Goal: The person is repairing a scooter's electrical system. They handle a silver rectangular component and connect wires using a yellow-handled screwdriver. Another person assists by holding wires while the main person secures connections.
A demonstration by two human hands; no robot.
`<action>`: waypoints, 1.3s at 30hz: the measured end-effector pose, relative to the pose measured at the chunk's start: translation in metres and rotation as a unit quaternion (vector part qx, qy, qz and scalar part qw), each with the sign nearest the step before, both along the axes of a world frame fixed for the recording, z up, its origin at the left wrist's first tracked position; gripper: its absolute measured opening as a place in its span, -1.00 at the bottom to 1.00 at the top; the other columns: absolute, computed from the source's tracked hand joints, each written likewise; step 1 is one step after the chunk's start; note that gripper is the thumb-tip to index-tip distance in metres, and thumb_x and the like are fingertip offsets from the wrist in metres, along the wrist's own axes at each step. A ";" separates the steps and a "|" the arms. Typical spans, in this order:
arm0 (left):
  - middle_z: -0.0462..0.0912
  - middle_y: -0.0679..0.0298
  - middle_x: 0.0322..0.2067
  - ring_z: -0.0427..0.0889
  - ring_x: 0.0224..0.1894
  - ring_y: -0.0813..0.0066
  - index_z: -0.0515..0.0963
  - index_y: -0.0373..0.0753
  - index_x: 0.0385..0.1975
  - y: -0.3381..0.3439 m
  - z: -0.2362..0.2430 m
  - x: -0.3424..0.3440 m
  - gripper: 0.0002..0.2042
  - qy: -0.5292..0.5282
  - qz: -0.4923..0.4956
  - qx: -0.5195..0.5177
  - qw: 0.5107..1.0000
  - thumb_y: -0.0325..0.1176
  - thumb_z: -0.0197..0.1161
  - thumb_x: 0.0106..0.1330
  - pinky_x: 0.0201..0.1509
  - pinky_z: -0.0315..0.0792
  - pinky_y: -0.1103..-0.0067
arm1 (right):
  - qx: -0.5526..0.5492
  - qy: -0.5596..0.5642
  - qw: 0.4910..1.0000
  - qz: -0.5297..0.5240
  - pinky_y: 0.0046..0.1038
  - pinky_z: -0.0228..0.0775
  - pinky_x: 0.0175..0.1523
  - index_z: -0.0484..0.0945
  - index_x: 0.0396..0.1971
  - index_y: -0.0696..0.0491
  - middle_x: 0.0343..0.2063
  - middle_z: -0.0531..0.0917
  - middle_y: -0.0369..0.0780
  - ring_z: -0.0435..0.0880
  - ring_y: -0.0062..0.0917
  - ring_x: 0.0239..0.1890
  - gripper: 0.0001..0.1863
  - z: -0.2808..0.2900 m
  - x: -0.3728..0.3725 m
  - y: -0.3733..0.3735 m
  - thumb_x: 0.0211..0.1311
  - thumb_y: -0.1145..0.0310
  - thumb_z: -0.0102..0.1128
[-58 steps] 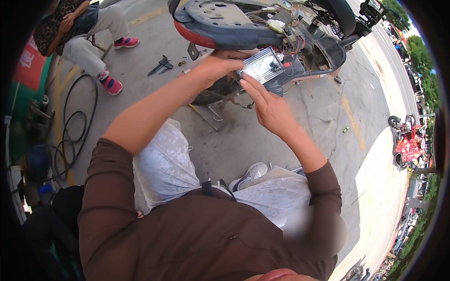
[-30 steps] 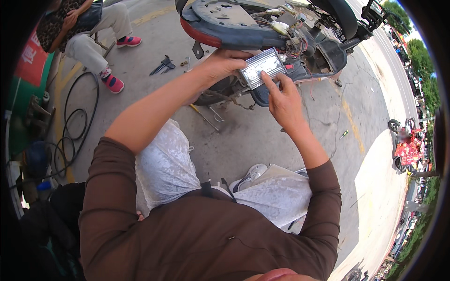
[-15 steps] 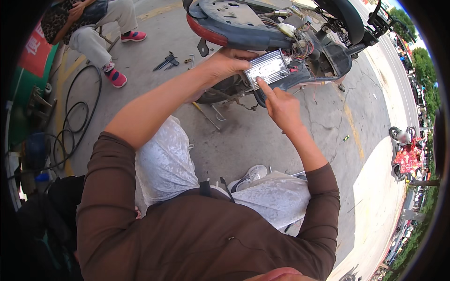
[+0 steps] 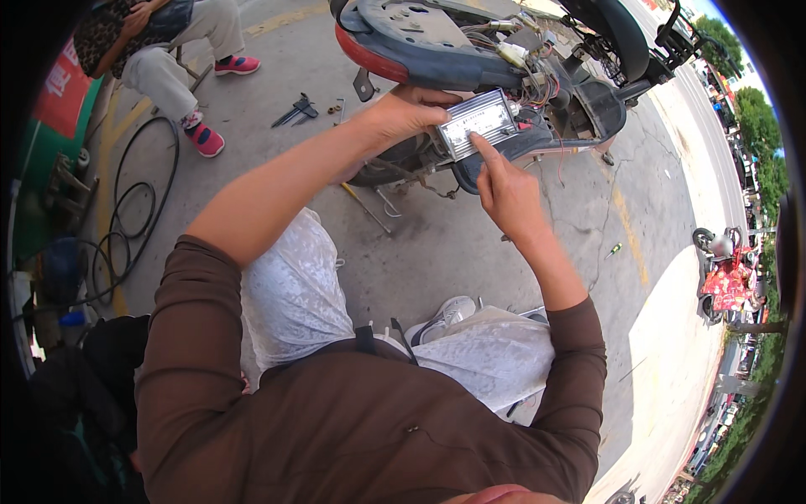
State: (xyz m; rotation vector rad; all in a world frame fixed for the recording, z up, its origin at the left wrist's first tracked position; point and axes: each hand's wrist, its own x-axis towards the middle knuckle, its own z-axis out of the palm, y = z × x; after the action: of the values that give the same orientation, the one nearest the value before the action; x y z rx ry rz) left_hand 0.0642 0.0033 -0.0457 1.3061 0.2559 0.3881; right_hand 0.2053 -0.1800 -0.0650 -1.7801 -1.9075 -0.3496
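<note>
My left hand (image 4: 410, 113) is closed on one end of a silver, finned metal controller box (image 4: 477, 126) with a pale label on its face. The box is held tilted in front of the scooter (image 4: 401, 50), whose seat and covers are off. With its index finger stretched out and the other fingers curled, my right hand (image 4: 510, 189) holds nothing. That fingertip rests on or just over the label; I cannot tell whether it touches. Bundles of coloured wires (image 4: 537, 82) and connectors lie exposed in the scooter's body behind the box.
Calipers (image 4: 296, 110) and small metal parts lie on the concrete to the left. A yellow-handled tool (image 4: 364, 207) and a small green screwdriver (image 4: 614, 250) are on the ground. A black hose (image 4: 155, 210) coils at left. A seated person (image 4: 168, 80) is nearby.
My right index finger has slid slightly right and up across the box's label. The left hand and the controller box have hardly moved.
</note>
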 end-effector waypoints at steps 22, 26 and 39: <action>0.52 0.09 0.06 0.47 0.12 0.36 0.43 -0.48 0.09 0.005 -0.011 0.005 -0.49 0.007 0.002 0.011 1.000 -0.56 0.11 0.04 0.30 0.26 0.43 | -0.080 0.128 0.988 0.031 -0.24 0.37 -0.48 0.38 -0.22 0.08 -0.63 0.57 -0.07 0.59 -0.17 -0.57 -0.83 0.007 -0.018 0.014 0.17 0.47 0.08; 0.52 0.17 0.08 0.45 0.15 0.41 0.45 -0.39 0.10 -0.001 -0.003 0.002 -0.50 0.013 -0.008 0.002 1.000 -0.54 0.10 0.06 0.33 0.20 0.45 | -0.023 0.174 0.984 0.032 -0.32 0.33 -0.51 0.36 -0.28 0.08 -0.67 0.53 -0.14 0.56 -0.24 -0.62 -0.87 -0.010 -0.013 0.007 0.24 0.42 0.10; 0.50 0.23 0.11 0.42 0.18 0.42 0.42 -0.24 0.17 0.000 0.000 0.000 -0.46 0.019 -0.008 0.018 1.000 -0.54 0.12 0.07 0.36 0.16 0.44 | 0.017 0.027 0.998 0.054 -0.35 0.32 -0.52 0.44 0.05 -0.02 -0.69 0.50 -0.21 0.52 -0.35 -0.66 -0.59 -0.001 -0.019 0.000 0.15 0.46 0.15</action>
State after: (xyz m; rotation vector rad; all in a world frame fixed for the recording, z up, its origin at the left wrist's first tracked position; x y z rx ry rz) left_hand 0.0639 0.0035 -0.0457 1.3509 0.2721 0.3558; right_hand 0.1863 -0.1796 -0.0661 -1.6417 -1.9390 -0.2918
